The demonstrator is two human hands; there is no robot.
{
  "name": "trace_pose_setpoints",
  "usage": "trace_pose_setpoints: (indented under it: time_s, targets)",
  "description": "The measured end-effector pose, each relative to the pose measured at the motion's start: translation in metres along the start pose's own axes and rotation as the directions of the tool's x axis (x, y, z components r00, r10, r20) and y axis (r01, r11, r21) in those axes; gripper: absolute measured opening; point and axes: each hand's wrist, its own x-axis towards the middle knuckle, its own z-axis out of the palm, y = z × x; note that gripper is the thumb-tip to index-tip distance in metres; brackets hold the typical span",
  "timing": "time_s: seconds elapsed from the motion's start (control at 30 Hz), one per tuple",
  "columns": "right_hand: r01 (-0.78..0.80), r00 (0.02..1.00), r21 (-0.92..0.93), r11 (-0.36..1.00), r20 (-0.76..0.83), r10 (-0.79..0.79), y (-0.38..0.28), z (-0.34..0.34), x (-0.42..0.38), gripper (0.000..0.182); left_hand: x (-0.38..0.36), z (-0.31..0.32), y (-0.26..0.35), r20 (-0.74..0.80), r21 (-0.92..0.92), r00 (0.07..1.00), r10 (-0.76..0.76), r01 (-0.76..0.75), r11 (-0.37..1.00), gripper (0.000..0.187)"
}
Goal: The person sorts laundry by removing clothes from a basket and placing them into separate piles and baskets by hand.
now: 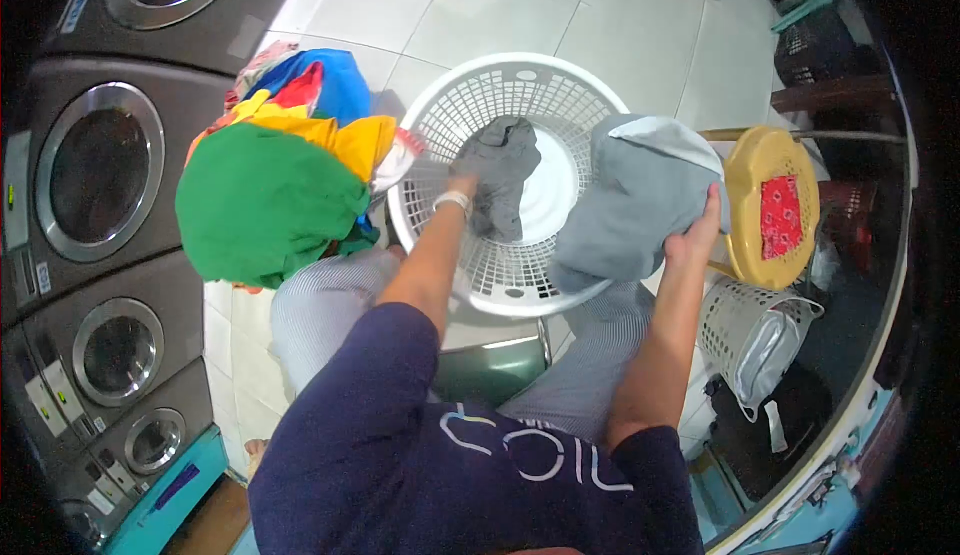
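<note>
A white round laundry basket (520, 305) with holed walls stands on the floor between my knees. My left hand (462, 186), with a light band at the wrist, reaches inside it and grips the left edge of a dark grey garment (503, 170); its fingertips are hidden. Over the basket's right rim, my right hand (698, 230) holds a folded lighter grey garment (635, 195) with a pale underside showing on top. A big pile of colourful laundry, with a green cloth (265, 200) and a yellow cloth (360, 143), rises left of the basket.
Stacked front-loading machines (100, 170) line the left side. Close on the right are a yellow stool (745, 205) with a red patterned cloth (780, 217) and a smaller holed basket (730, 325) holding fabric. I sit on a green seat (490, 370).
</note>
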Motion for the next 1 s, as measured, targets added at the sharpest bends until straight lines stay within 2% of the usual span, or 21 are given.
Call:
trace_pose_setpoints:
  time_s: [0.03,0.07,0.13,0.17,0.23,0.33,0.4,0.47,0.57,0.6,0.63,0.67,0.7,0.73,0.77,0.8,0.83,0.9,0.93,0.97,1.0]
  targets:
    - [-0.031,0.998,-0.041,0.999,-0.065,0.028,0.0,0.007,0.001,0.052,0.01,0.024,-0.007,-0.023,-0.037,1.0,-0.018,0.017,0.999,0.045]
    - [-0.037,0.996,-0.047,0.998,-0.082,0.033,0.001,0.008,0.002,0.052,0.004,0.052,-0.001,-0.176,-0.076,0.945,-0.277,0.268,0.961,0.049]
    - [-0.032,0.999,-0.014,0.999,-0.026,0.031,0.002,0.006,0.004,0.052,0.035,0.122,-0.044,-0.203,-0.331,0.804,-0.558,0.48,0.812,0.058]
    - [-0.029,0.999,-0.016,0.999,-0.042,0.029,0.004,0.004,0.008,0.052,0.018,0.112,-0.018,-0.025,-0.602,0.831,-0.556,0.432,0.672,0.055]
    - [-0.036,0.999,-0.044,0.998,-0.009,0.036,0.004,-0.004,0.012,0.05,-0.028,0.082,0.048,0.335,-0.896,0.801,-0.496,0.434,0.097,0.05]
    - [-0.052,0.999,-0.038,0.998,-0.011,0.051,0.003,-0.008,0.014,0.049,-0.032,0.043,0.096,0.428,-0.903,0.856,-0.291,0.421,-0.089,0.025]
    - [-0.05,0.999,-0.015,0.999,0.004,0.05,0.0,-0.012,0.015,0.049,-0.061,-0.022,0.149,0.316,-0.938,0.949,0.006,0.311,0.155,0.016]
    - [-0.049,0.998,0.008,0.999,0.026,0.049,-0.004,-0.015,0.012,0.049,-0.076,-0.069,0.169,0.126,-0.885,0.971,0.201,0.019,0.466,0.015]
    - [-0.131,0.987,0.064,0.989,0.103,0.124,-0.011,-0.022,0.008,0.048,-0.194,-0.183,0.242,-0.085,-0.732,0.948,0.307,-0.268,0.626,0.012]
    - [-0.143,0.985,0.052,0.988,0.109,0.136,-0.012,-0.027,0.01,0.048,-0.238,-0.209,0.255,-0.276,-0.659,0.842,0.463,-0.517,0.547,0.014]
    - [-0.151,0.982,0.038,0.988,0.118,0.146,-0.014,-0.029,0.011,0.048,-0.285,-0.24,0.264,-0.414,-0.434,0.729,0.545,-0.685,0.586,0.018]
    - [-0.144,0.982,0.046,0.989,0.128,0.137,-0.016,-0.029,0.008,0.048,-0.328,-0.261,0.261,-0.6,-0.308,0.582,0.549,-0.801,0.513,0.023]
    - [-0.157,0.982,0.051,0.986,0.115,0.151,-0.018,-0.031,0.005,0.049,-0.374,-0.28,0.262,-0.811,-0.409,0.488,0.324,-0.867,0.285,0.029]
    - [-0.17,0.981,0.058,0.984,0.105,0.163,-0.02,-0.032,0.001,0.05,-0.413,-0.3,0.244,-0.851,-0.321,0.315,0.42,-0.945,0.059,0.034]
    - [-0.164,0.981,0.068,0.984,0.118,0.156,-0.021,-0.033,-0.002,0.05,-0.447,-0.309,0.241,-0.937,-0.269,0.185,0.296,-0.923,-0.274,0.037]
    - [-0.186,0.975,0.067,0.98,0.132,0.176,-0.022,-0.035,-0.003,0.051,-0.469,-0.324,0.236,-0.921,-0.076,-0.084,0.38,-0.919,-0.387,0.042]
    - [-0.207,0.97,0.065,0.976,0.146,0.196,-0.022,-0.037,-0.003,0.053,-0.488,-0.323,0.246,-0.929,0.126,-0.259,0.264,-0.893,-0.431,0.045]
    - [-0.244,0.955,0.051,0.968,0.189,0.231,-0.01,-0.044,0.015,0.055,-0.472,-0.307,0.239,-0.88,0.45,-0.465,0.095,-0.881,-0.15,0.045]
    - [-0.287,0.937,0.023,0.958,0.213,0.276,-0.009,-0.045,0.019,0.057,-0.449,-0.288,0.228,-0.981,0.191,-0.192,-0.003,-0.98,0.063,0.043]
    - [-0.282,0.936,0.023,0.959,0.224,0.27,-0.012,-0.043,0.014,0.057,-0.439,-0.269,0.234,-0.994,-0.081,0.097,0.043,-0.955,0.286,0.042]
    - [-0.258,0.938,-0.031,0.966,0.23,0.258,-0.011,-0.038,0.008,0.059,-0.429,-0.25,0.239,-0.922,-0.278,0.378,0.084,-0.798,0.534,0.041]
